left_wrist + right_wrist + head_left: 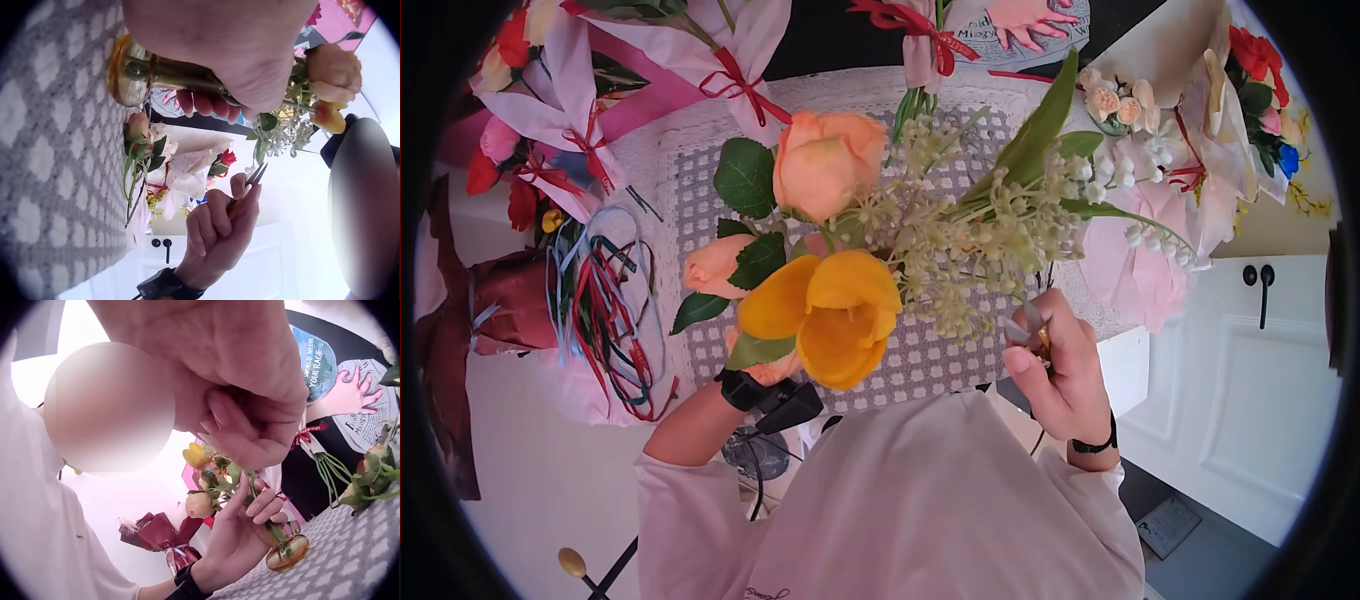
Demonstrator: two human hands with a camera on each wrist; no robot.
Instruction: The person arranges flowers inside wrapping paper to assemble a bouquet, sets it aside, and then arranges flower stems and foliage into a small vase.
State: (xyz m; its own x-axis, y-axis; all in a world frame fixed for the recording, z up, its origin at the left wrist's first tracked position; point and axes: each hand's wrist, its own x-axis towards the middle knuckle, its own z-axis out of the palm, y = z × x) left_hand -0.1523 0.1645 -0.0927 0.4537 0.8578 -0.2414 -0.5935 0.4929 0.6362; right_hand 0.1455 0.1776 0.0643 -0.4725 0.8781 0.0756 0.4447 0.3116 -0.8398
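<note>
An amber glass vase (287, 553) stands on the grey-and-white checked mat (940, 370). My left hand (240, 540) grips its neck and the stems in it; in the head view the flowers hide this hand. The vase holds a yellow tulip (845, 325), a large peach rose (825, 165), smaller peach roses, sprays of small whitish blossoms (960, 250) and long green leaves (1035, 130). To the right of the blossoms, my right hand (1060, 370) holds small scissors (257, 175), their pointed blades slightly apart and facing the flowers.
Loose peach roses (137, 128) lie on the mat beyond the vase. Red and blue ribbons (625, 340) hang at the left edge beside a dark red wrapped bouquet (515, 305). Several pale-wrapped bouquets (745, 80) line the back. A white door (1260, 400) is at right.
</note>
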